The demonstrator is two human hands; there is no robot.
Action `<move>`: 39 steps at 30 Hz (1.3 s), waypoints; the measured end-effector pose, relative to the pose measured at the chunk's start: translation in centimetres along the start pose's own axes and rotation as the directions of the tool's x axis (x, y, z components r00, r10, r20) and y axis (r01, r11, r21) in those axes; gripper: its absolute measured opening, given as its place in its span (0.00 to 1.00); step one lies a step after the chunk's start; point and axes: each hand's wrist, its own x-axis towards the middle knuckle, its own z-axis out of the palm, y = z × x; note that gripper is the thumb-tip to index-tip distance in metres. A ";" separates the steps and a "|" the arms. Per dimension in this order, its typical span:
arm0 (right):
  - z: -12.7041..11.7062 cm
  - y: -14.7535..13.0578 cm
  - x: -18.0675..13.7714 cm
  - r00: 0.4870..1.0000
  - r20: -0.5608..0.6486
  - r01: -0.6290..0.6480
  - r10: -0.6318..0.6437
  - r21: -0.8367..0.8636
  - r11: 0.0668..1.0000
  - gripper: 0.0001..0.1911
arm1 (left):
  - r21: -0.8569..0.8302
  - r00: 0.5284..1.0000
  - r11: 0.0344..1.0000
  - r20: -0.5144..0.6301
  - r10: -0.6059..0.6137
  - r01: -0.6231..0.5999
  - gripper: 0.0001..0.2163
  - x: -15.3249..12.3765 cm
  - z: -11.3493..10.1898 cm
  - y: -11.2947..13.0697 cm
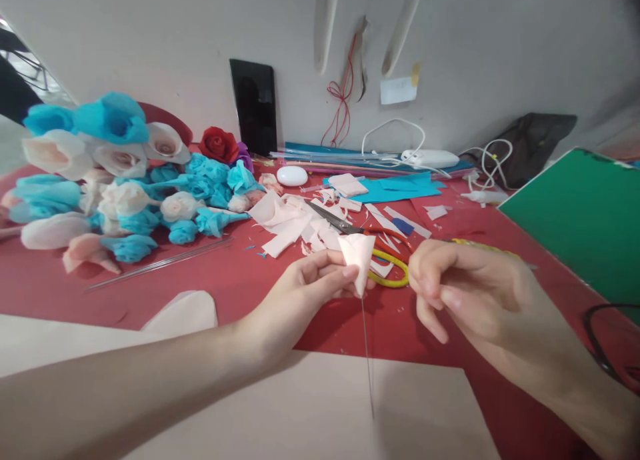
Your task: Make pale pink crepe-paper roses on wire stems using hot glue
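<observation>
Between the thumb and fingers of my left hand [320,283] is a pale pink paper flower bud [358,257], rolled into a cone. Its thin wire stem [369,360] points down over the table. To the right, my right hand [460,287] is apart from the bud, with thumb and forefinger pinched together. Whatever they hold, if anything, is too small to make out. Behind the bud lie scissors [393,273] with red and yellow handles, partly hidden by it. Pale paper scraps [293,223] surround the blades.
Finished blue and pale paper flowers [130,207] are heaped at the left, with loose wires [160,263] before them. A large pale sheet [320,413] covers the near table. A phone [254,107] leans on the back wall. A green board [580,227] stands at right.
</observation>
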 end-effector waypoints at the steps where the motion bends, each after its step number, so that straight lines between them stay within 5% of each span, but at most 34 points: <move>1: -0.1 0.0 0.0 1.000 0.012 0.007 -0.007 -0.008 1.000 0.07 | -0.001 1.000 1.000 0.000 0.002 -0.002 0.05 0.0 0.0 0.0; 11: 0.7 -0.5 -0.1 1.000 0.003 -0.004 0.004 -0.020 1.000 0.09 | -0.018 1.000 1.000 0.025 0.014 -0.014 0.05 0.0 0.0 0.0; 17: 2.1 -1.1 -0.2 0.974 -0.188 -0.111 0.129 0.106 0.988 0.05 | -0.014 1.000 1.000 0.023 0.009 -0.009 0.05 0.0 -0.1 0.0; 23: 2.3 -1.0 -0.2 0.963 -0.204 -0.153 0.177 0.125 0.980 0.08 | -0.009 1.000 1.000 0.014 0.009 -0.009 0.05 0.0 0.1 0.0; 28: 2.2 -1.1 0.0 0.954 -0.255 -0.150 0.159 0.057 0.987 0.09 | -0.005 1.000 1.000 0.013 0.006 -0.006 0.05 -0.1 0.1 0.1; 34: 1.3 -0.7 0.3 0.974 -0.211 0.040 -0.086 -0.212 0.977 0.11 | -0.001 1.000 1.000 -0.002 0.004 -0.004 0.05 0.0 0.0 0.0; 39: 0.7 0.0 0.5 0.981 -0.193 -0.028 0.013 -0.078 0.997 0.10 | 0.006 1.000 1.000 -0.004 -0.010 0.010 0.05 -0.1 0.0 -0.2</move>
